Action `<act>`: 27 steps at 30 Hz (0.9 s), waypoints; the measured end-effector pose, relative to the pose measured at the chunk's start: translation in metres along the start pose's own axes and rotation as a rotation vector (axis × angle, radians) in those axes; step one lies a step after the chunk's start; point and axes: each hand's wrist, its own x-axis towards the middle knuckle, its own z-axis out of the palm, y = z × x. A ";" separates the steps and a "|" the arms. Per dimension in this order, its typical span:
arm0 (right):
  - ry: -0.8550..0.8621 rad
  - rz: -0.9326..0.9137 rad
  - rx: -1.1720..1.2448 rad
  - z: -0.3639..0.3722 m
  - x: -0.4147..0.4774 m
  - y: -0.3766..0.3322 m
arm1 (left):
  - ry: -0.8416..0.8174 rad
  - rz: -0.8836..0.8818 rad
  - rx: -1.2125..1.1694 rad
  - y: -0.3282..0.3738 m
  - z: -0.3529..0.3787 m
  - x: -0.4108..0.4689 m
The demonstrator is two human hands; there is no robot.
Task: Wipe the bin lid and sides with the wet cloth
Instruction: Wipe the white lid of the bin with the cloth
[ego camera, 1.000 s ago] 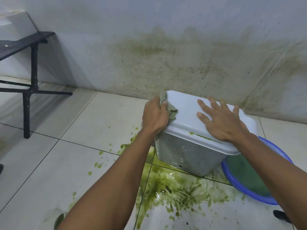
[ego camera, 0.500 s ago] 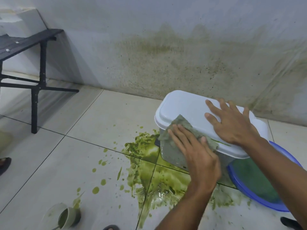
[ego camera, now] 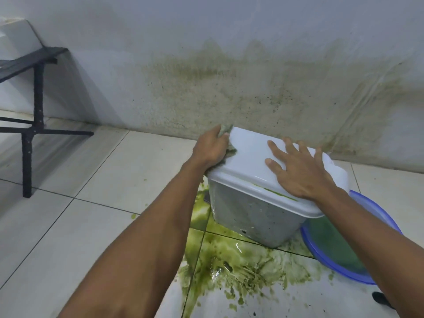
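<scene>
A grey bin (ego camera: 252,216) with a white lid (ego camera: 250,157) stands tilted on the tiled floor near the wall. My left hand (ego camera: 212,148) grips a grey-green wet cloth (ego camera: 226,129) and holds it against the lid's far left edge; most of the cloth is hidden under the hand. My right hand (ego camera: 300,171) lies flat on the lid's top, fingers spread, steadying the bin. A thin green streak runs along the lid's front rim.
A green spill (ego camera: 236,269) covers the floor in front of the bin. A blue basin (ego camera: 371,207) with green liquid sits at the bin's right. A black metal bench (ego camera: 32,92) stands far left. The stained wall (ego camera: 229,88) rises right behind the bin.
My left hand has carried the cloth from the bin's front side up to the lid's far left edge. The right hand has stayed on the lid.
</scene>
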 end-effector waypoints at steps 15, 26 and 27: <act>-0.003 0.082 0.061 -0.002 -0.001 -0.007 | 0.447 0.210 0.119 -0.025 0.055 -0.051; -0.017 -0.011 0.231 -0.012 -0.021 0.025 | 0.078 0.089 -0.195 -0.007 0.045 0.039; 0.015 0.000 0.260 -0.008 -0.021 0.026 | 0.079 0.073 -0.231 -0.004 0.047 0.040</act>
